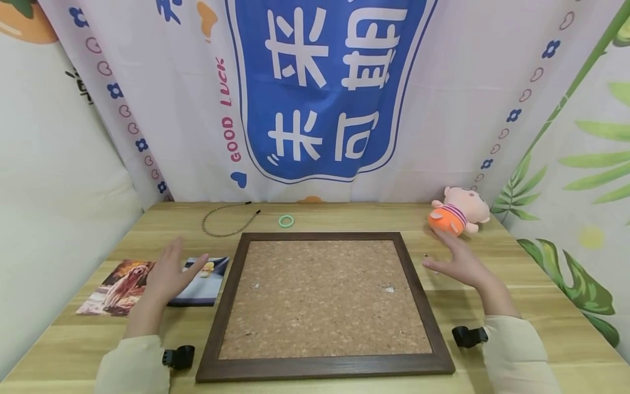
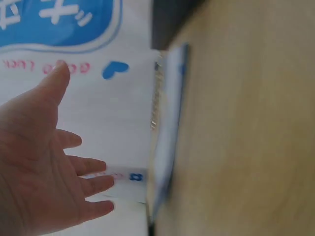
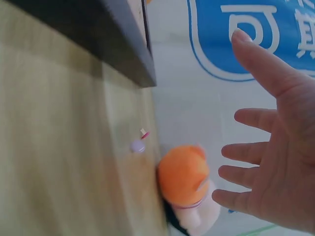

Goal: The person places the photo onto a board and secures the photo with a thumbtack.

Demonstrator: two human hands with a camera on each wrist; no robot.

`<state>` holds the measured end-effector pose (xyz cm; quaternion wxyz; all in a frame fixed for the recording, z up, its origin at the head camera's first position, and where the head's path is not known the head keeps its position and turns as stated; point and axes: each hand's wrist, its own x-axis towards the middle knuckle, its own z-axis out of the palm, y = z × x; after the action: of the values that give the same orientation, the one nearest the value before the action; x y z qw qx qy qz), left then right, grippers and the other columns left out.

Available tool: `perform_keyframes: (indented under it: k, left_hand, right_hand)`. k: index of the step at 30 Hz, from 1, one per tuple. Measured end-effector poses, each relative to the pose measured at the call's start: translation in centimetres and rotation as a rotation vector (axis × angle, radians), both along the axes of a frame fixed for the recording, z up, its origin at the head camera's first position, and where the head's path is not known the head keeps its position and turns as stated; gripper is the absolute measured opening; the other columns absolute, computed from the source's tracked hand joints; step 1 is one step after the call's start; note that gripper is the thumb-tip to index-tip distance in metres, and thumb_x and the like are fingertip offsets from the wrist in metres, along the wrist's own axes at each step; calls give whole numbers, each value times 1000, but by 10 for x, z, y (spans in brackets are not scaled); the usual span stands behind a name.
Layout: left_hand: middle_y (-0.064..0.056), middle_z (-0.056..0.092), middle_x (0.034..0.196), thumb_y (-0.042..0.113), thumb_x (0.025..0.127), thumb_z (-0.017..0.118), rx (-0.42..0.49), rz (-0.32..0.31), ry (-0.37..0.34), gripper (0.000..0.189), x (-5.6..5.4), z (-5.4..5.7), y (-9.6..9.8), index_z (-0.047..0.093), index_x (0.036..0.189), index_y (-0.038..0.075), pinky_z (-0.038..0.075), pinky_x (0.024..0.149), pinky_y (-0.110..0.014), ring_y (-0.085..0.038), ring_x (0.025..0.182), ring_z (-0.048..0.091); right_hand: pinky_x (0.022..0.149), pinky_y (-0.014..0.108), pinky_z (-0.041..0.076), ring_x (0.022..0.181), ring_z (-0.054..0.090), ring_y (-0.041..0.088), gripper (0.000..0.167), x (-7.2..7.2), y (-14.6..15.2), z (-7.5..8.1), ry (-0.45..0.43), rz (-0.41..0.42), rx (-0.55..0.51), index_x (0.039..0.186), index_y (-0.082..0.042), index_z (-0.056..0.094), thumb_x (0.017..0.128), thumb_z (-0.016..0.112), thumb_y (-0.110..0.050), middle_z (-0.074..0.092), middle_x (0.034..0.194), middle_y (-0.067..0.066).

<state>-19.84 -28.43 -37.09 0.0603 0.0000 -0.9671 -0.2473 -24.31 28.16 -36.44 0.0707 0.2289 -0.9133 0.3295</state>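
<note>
A cork board in a dark brown frame (image 1: 325,298) lies flat on the wooden table between the two hands. My left hand (image 1: 169,273) hovers left of it with fingers spread, over a dog photo (image 1: 123,287) and a second picture (image 1: 199,284) with a dark blue top. In the left wrist view that palm (image 2: 39,162) shows nothing in it. On the board's other side my right hand (image 1: 460,260) is held up, fingers apart and holding nothing. Small pins (image 3: 139,142) lie on the table near it, partly hidden by the hand in the head view.
Behind the board lie a thin cord necklace (image 1: 231,232) with dark ends and a light green ring (image 1: 286,221). A plush toy (image 1: 458,210) in orange lies at the back right. A printed curtain (image 1: 443,109) hangs along the table's far edge.
</note>
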Motion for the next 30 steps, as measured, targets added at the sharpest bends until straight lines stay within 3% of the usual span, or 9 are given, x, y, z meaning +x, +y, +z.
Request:
perform_keyframes:
  k: [6, 9, 12, 16, 20, 24, 30]
  left_hand:
    - [-39, 7, 130, 52, 84, 43, 126, 23, -82, 93, 1, -12, -11, -7, 132, -10, 18, 86, -61, -54, 113, 14]
    - [-41, 12, 127, 48, 81, 51, 132, 34, -117, 97, 1, -16, -14, -5, 132, -11, 22, 85, -60, -55, 110, 19]
    - [-42, 23, 121, 40, 78, 59, 100, 48, -103, 92, 1, -21, -17, 6, 132, -13, 26, 80, -61, -57, 105, 24]
    - [-40, 33, 113, 27, 74, 65, 58, 56, -42, 76, 3, -27, -20, 24, 127, -10, 26, 76, -63, -59, 99, 26]
    - [-39, 37, 111, 18, 73, 66, 59, 46, -19, 66, 4, -30, -20, 31, 122, -12, 27, 77, -61, -56, 100, 29]
    - [-39, 40, 108, 18, 75, 65, 74, 42, -31, 63, 5, -29, -19, 34, 119, -16, 31, 77, -58, -51, 98, 35]
    - [-40, 43, 106, 17, 74, 66, 89, 101, -82, 64, 5, -26, -18, 34, 119, -15, 37, 73, -54, -51, 94, 41]
  right_hand:
    - [87, 57, 23, 116, 25, 45, 75, 3, 10, -13, -126, -111, -5, 130, 7, 29, 77, 64, -32, 30, 129, 28]
    - [86, 57, 24, 115, 26, 47, 72, 5, 14, -20, -181, -165, -13, 128, 10, 31, 79, 61, -33, 30, 127, 31]
    - [85, 55, 28, 110, 32, 48, 65, 5, 15, -28, -205, -193, -25, 125, 11, 35, 81, 59, -30, 35, 123, 32]
    - [72, 43, 41, 87, 50, 36, 49, 3, 15, -40, -179, -221, -41, 115, 13, 46, 83, 59, -21, 52, 101, 27]
    - [58, 29, 39, 69, 47, 18, 36, 3, 16, -50, -143, -272, -62, 105, 12, 55, 81, 61, -13, 57, 84, 15]
    - [57, 28, 39, 68, 48, 15, 27, 2, 15, -56, -94, -315, -62, 97, 9, 60, 79, 62, -11, 60, 83, 14]
    - [57, 30, 38, 65, 47, 16, 14, -1, 13, -58, -50, -347, -45, 87, 3, 65, 78, 62, -7, 59, 77, 9]
